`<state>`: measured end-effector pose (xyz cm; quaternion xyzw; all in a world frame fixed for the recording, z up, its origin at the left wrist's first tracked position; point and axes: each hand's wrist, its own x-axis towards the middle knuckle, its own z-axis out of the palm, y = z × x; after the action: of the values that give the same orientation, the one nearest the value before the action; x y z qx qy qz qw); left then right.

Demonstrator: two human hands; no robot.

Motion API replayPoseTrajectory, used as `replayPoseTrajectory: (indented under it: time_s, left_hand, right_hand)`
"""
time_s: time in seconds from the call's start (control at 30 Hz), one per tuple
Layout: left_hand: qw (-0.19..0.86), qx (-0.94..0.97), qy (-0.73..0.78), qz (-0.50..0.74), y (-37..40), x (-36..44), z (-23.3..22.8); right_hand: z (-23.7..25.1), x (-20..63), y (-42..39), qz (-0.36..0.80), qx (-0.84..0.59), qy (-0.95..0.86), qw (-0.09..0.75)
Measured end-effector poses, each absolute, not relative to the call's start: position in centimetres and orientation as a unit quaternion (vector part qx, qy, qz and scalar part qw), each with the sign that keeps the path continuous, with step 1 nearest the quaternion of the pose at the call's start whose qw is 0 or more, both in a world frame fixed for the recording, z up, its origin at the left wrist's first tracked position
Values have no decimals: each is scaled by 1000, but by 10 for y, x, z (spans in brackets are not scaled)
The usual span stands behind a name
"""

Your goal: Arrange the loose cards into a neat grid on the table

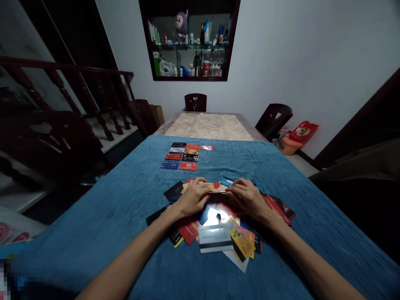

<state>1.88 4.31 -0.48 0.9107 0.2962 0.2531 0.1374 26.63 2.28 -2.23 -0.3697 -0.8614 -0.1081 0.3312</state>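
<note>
Over a loose heap of plastic cards, my left hand and my right hand face each other. Between their fingertips they pinch a card by its two ends, tilted so that mostly its lower edge shows. Beneath and around lie overlapping cards: a silver card with a dark stripe, a yellow-orange card, red cards on the right and a black card on the left. A blue card shows behind my right fingers. Bright glare hides some cards in the middle.
Farther off, cards lie in two neat columns, including a blue card, with a single red card at their right. A blue cloth covers the near table. Chairs stand around its far part.
</note>
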Motion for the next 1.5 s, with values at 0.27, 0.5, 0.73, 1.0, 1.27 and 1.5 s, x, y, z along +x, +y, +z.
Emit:
replayPoseTrajectory:
  time_s: [0.27,0.5,0.73,1.0,1.27,1.5]
  left_hand:
    - [146,883,334,297,51,19,-12]
    - [139,880,352,287,51,18,-11]
    - [136,883,349,283,50,17,-10]
    - [143,872,363,294,53,20,-13]
    - [180,839,369,357,55,17,-11]
    - [199,824,376,374,55,14,-10]
  right_hand:
    - [-27,268,23,-58,-419,-843,332]
    - [-31,266,24,-50,-447,-827,337]
    - [-31,264,27,-55,-456,-824,332]
    - [-30,261,27,-65,-450,-824,337]
    - [-27,256,24,-63,-447,-821,350]
    - [-26,254,22,-60,-434,-824,359]
